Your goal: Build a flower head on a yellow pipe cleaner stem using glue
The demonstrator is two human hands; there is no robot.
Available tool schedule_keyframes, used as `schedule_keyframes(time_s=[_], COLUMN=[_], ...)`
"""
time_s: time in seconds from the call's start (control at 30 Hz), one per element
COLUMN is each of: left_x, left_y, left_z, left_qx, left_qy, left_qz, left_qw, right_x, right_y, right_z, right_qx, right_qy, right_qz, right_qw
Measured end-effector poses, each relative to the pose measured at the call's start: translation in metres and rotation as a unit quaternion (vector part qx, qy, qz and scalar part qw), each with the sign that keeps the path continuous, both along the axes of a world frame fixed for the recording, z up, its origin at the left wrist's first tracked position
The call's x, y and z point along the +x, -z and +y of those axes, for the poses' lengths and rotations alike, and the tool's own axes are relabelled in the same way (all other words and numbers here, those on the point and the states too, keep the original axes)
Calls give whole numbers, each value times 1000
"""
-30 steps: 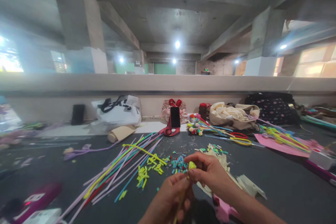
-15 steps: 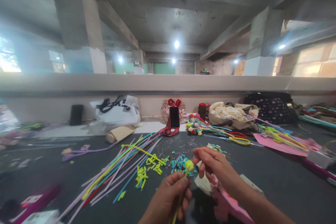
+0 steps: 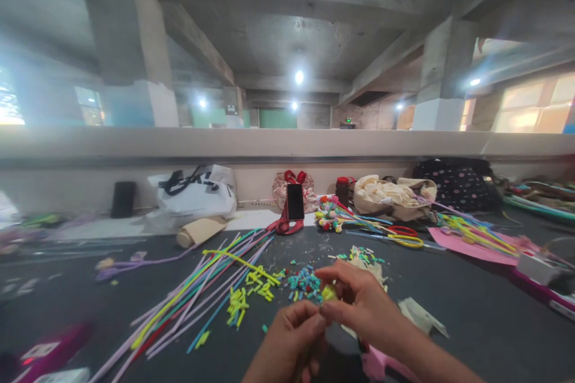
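My left hand (image 3: pixel 294 338) is closed in a pinch near the front of the black table. It holds a yellow pipe-cleaner flower (image 3: pixel 329 293) low down, and its stem is mostly hidden behind my fingers. Over the flower's round head curls my right hand (image 3: pixel 359 299), thumb and fingers closed about it. My two hands meet at the base of the head. Just behind them lies a pile of short blue and teal pipe-cleaner pieces (image 3: pixel 304 283). Cut yellow pieces (image 3: pixel 238 306) are scattered to the left of my hands.
Long pipe cleaners (image 3: pixel 179 311) fan across the table at left. A phone (image 3: pixel 295 201) stands against a floral pouch. Scissors (image 3: pixel 406 239) lie at right, near a pink sheet (image 3: pixel 467 246) with more stems. Pink material (image 3: pixel 381 365) lies under my right forearm.
My right hand has come down and left onto the yellow flower's head, which its fingers now partly cover. My left hand stays closed on the stem. The view has shifted slightly.
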State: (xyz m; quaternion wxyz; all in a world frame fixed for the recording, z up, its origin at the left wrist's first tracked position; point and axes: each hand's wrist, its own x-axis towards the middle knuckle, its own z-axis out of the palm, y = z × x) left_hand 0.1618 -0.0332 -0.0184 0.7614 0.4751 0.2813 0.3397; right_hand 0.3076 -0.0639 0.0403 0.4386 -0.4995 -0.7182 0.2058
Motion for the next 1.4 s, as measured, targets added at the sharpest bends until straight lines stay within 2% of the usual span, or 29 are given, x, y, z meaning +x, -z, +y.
schedule_keyframes(time_s=[0.1, 0.2, 0.53, 0.77, 0.93, 1.03, 1.17, 1.4], left_x=[2, 4, 5, 7, 7, 3, -6, -9], left_y=[0, 1, -3, 1, 0, -3, -8, -11], left_z=[0, -1, -4, -2, 2, 5, 8, 5], left_qx=[53, 77, 79, 69, 31, -6, -66, -108], left_qy=[-18, -24, -42, -49, -54, -65, -94, -107], left_qz=[68, 80, 119, 120, 85, 63, 24, -14], left_qw=[996, 994, 989, 989, 994, 996, 993, 988], right_x=[-1, 0, 1, 0, 1, 7, 18, 14], right_y=[0, 3, 8, 5, 2, 3, 10, 22], right_z=[1, 2, 4, 3, 2, 4, 12, 18], right_qx=[-14, -6, -14, -25, -45, -48, -85, -113], right_qy=[8, 6, 2, 11, -15, 1, 26, -11], right_qz=[1, -5, 2, 14, 42, 79, 156, 174], right_qw=[1000, 1000, 1000, 1000, 998, 996, 984, 978])
